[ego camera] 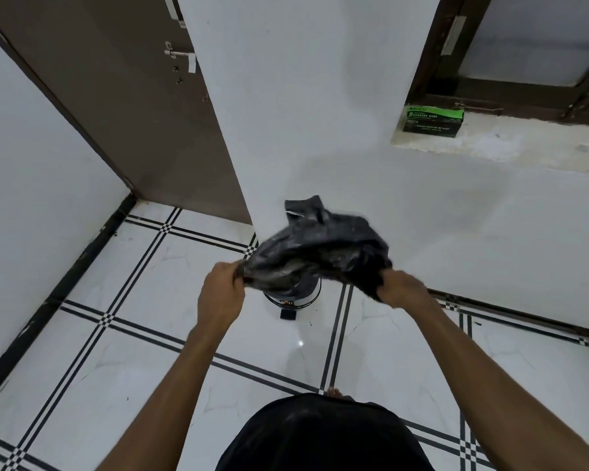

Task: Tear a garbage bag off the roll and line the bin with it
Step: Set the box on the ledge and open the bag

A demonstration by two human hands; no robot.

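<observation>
A crumpled black plastic garbage bag [315, 253] hung between the left hand [222, 294] and right hand [403, 289], above a small metal pedal bin [295, 295] on the tiled floor [116, 351], with a green cardboard bag box [433, 119] on a stone ledge [510, 144] far beyond the right hand.

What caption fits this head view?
Both hands, left and right, spread a black garbage bag above the bin.
</observation>
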